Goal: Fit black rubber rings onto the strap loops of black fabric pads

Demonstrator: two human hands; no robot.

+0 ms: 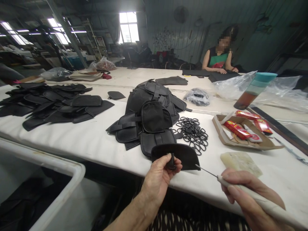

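My left hand [160, 171] pinches a small black strap loop [171, 161] between thumb and fingers. Under it a black rounded leather piece [186, 154] lies at the table's front edge. My right hand [247, 192] is closed around the pale handle of an awl [256, 195]; its thin metal shaft points left, with the tip at the right side of the leather piece. Just behind are a heap of black oval rings [192, 131] and a stack of black padded pieces [156, 117] with straps.
A cardboard box [216, 133] with red packets stands at the right, near a pale block [240, 162] and a tilted turquoise-lidded bottle [255, 91]. More black pieces [53, 99] lie left. A white bin [79, 173] stands below the table. A person [220, 59] works across the table.
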